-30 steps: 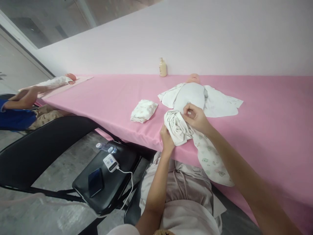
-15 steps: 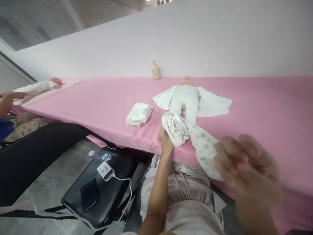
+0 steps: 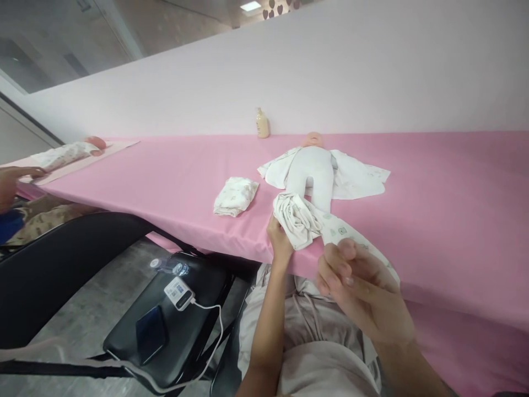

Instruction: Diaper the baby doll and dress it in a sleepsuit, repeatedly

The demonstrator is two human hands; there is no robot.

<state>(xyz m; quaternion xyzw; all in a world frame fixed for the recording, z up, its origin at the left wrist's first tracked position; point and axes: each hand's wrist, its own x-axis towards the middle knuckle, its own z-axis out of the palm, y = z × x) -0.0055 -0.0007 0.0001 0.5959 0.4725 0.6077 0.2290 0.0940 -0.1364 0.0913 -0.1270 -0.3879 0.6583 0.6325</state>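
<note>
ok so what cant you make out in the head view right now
All in the head view:
Left hand: most fingers, hidden by the bunched cloth.
Printed cloth: partly covered by the right hand.
Doll: the lower ends of its legs, behind the bunched cloth.
Bottle: label lettering, too small to read.
Co-worker: mostly cut off by the left edge.

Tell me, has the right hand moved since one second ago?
Yes: measured from the pump bottle, the right hand sits farther right and lower in view.

pump bottle (image 3: pixel 262 124): near wall (image 3: pixel 372 71) | phone (image 3: pixel 151 334): on black chair (image 3: pixel 179 336) | white device (image 3: pixel 178 293): near phone
</note>
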